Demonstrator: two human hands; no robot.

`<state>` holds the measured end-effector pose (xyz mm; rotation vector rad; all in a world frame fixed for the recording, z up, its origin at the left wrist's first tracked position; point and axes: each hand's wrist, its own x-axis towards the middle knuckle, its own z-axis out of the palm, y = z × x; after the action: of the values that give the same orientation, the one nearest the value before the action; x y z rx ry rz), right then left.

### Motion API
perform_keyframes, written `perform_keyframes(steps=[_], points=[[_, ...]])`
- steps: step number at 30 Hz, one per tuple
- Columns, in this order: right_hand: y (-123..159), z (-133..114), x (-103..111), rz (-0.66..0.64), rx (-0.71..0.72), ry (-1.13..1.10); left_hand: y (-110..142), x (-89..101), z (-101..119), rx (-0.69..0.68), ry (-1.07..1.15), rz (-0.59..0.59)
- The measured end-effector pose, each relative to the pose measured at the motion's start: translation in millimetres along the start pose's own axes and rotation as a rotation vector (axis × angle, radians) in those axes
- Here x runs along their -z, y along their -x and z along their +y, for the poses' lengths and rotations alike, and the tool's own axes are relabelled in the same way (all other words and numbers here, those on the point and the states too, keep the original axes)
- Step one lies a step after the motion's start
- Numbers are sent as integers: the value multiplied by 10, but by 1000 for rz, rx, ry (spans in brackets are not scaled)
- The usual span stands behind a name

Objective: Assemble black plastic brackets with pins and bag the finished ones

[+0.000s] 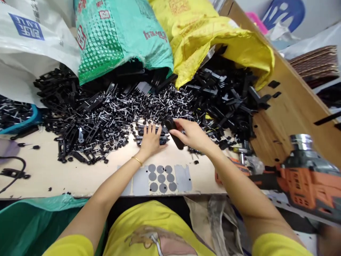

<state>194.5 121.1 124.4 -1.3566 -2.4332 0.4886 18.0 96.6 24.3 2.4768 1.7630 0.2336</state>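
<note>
My left hand (152, 140) lies with its fingers spread over a small group of black plastic parts (140, 134) on the table. Its palm hides some of them. In my right hand (190, 133), thumb and fingers pinch a stack of long black plastic strips (173, 132) with rounded ends, held tilted just right of that group. Behind both hands spreads a heap of small black pieces with silvery pins (130, 106). Flat black slotted parts (87, 129) are piled to the left, and longer black pieces (226, 92) lie to the right.
White, green (125, 32) and yellow (197, 32) sacks stand along the back. Grey round pads (161, 178) are stuck to the table's front edge. An orange power drill (301, 185) is at the right, by a wooden side board (277, 124). A blue basket (33, 115) sits left.
</note>
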Motion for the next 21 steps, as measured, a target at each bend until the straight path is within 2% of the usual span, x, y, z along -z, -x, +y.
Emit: perform_keyframes(steps=[2,4,5,8,9,11,13,14,15,16,18,21], points=[[417,-55,-98,-129,-69,-126,-33,0,10,0,16,-14],[792,-116,-367,-203,-99,-186,-8,17,14,-33,30,-38],[961,-153,-554,-191,-95,-206,34,42,5,-63,39,-42],[1355,-291,-1148,32,-116,-119,280,206,-132,-92,62,41],[1441,-337,-1304,72,-110,-76,389,288,-233,-36,59,103],[1540,-406,-1498,115,-96,-8,607,467,-533,197,26,266],[1557,-430,-1541,123,-89,7,781,633,-925,500,-54,409],[1546,-425,-1524,124,-90,-2,844,702,-1124,614,-89,424],[1526,-410,-1494,123,-92,-17,893,761,-1304,671,-105,377],[1504,-389,-1459,121,-93,-33,935,814,-1450,689,-105,303],[1460,-336,-1396,126,-101,-52,1026,918,-1605,663,-92,249],[1407,-249,-1343,136,-130,-80,1248,1091,-1508,586,-3,248]])
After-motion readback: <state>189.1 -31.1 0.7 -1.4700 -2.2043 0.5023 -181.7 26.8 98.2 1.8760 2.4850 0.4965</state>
